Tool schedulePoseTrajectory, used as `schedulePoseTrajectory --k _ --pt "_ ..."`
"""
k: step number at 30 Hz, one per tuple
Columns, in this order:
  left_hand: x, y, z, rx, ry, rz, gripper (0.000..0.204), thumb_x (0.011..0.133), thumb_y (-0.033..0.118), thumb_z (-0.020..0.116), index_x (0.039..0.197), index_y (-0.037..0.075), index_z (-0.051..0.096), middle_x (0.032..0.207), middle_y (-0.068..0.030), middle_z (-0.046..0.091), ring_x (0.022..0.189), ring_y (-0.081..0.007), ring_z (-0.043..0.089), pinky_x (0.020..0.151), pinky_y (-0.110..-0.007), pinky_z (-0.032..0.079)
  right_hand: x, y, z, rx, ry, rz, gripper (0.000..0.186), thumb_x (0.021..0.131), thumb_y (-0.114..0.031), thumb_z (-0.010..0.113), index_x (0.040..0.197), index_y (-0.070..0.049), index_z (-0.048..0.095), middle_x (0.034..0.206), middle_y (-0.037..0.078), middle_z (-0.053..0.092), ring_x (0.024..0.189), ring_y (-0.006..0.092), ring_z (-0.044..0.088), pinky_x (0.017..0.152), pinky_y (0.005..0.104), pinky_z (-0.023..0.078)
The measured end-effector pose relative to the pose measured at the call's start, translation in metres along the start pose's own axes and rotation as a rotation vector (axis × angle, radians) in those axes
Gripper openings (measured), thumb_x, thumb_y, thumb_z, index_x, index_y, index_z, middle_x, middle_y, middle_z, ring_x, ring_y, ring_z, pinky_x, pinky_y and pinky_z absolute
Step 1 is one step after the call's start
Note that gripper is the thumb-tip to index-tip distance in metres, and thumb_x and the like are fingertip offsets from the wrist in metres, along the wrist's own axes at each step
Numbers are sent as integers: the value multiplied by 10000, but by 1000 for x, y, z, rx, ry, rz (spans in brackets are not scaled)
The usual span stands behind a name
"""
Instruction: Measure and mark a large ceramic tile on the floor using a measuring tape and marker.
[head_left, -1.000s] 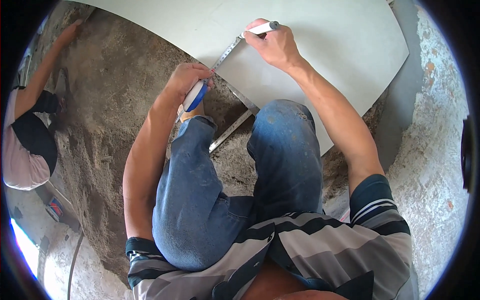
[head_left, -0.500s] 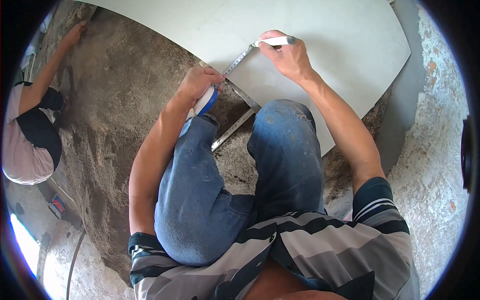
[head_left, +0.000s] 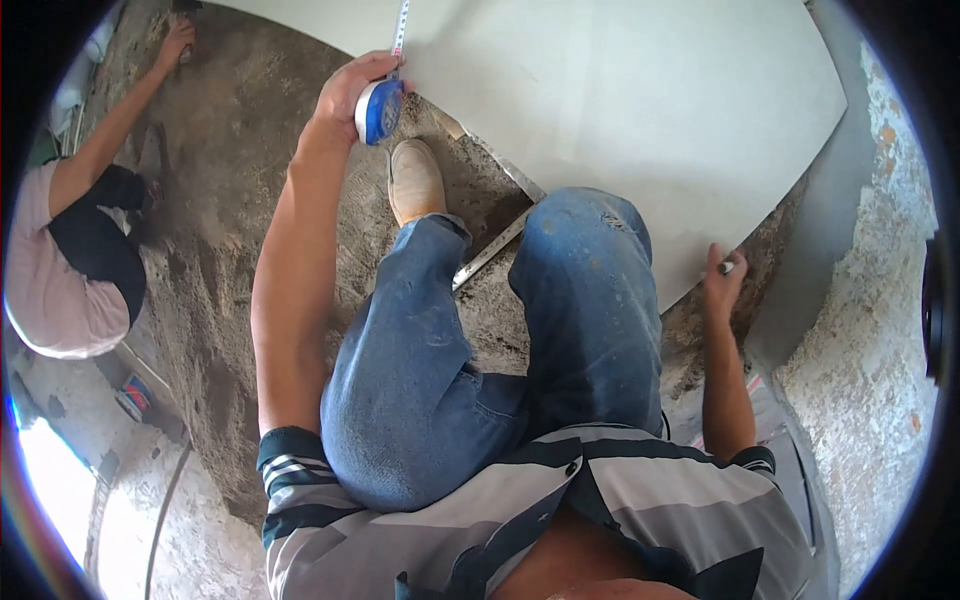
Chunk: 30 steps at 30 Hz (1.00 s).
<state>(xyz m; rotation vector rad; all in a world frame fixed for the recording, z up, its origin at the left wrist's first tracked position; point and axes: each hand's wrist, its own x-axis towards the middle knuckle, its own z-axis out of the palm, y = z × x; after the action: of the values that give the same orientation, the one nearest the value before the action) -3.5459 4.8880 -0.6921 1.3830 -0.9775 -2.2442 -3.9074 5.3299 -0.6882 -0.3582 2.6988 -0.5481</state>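
My left hand [head_left: 345, 95] is wrapped round a blue and white tape measure [head_left: 380, 112] at the left edge of a large pale slab [head_left: 620, 120]. Its blade [head_left: 401, 30] runs out away from me over the slab, and its far end is outside the picture. Down at the right, beside the slab's near right edge, my right hand [head_left: 722, 285] is closed on a white marker [head_left: 726, 268]. Only one end of the marker shows between the fingers.
Brown loose mortar [head_left: 230, 200] covers the floor at the left. A metal strip [head_left: 490, 248] lies between my knees, near my shoe [head_left: 415, 180]. Another person [head_left: 90, 250] crouches at the far left, an arm stretched forward. A rough wall [head_left: 870, 330] stands at the right.
My left hand has moved forward and left with the tape measure, whose blade now points away. My right hand has left the blade's end and come back to the slab's right edge with the marker.
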Motion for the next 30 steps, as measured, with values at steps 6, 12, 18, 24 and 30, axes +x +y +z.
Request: schedulePoseTrajectory --k 6,12,18,24,30 --pt "3 5 1 14 102 -82 176 798 110 533 904 -30 522 781 -112 542 605 -206 594 523 -261 506 -34 0 16 145 9 195 671 744 -419 615 1121 67 347 1038 207 473 922 269 491 797 334 393" --pt "-2 9 -1 96 94 -89 161 790 102 537 864 -41 534 735 -103 547 572 -194 591 502 -247 500 -45 19 19 4 -16 61 591 707 -395 672 1047 -36 348 851 124 484 640 159 486 471 275 391" --pt "-7 17 -33 95 117 -100 165 783 103 552 864 -40 547 737 -98 561 579 -179 593 500 -236 491 -90 -7 36 67 -128 91 544 727 -348 668 1030 -46 332 855 118 468 640 152 476 470 286 414" --pt "-24 10 -44 165 9 -138 165 786 93 551 872 -48 564 756 -106 589 598 -160 589 532 -236 490 -67 -1 -12 -91 -139 24 330 815 -276 562 961 0 457 866 81 506 777 163 487 699 281 417" --pt "-20 0 -45 247 -155 -278 161 772 74 560 854 -63 572 723 -125 607 590 -156 582 554 -240 489 -28 -196 -10 247 -418 -218 231 857 -163 461 970 6 569 700 -5 520 629 66 461 569 210 371"
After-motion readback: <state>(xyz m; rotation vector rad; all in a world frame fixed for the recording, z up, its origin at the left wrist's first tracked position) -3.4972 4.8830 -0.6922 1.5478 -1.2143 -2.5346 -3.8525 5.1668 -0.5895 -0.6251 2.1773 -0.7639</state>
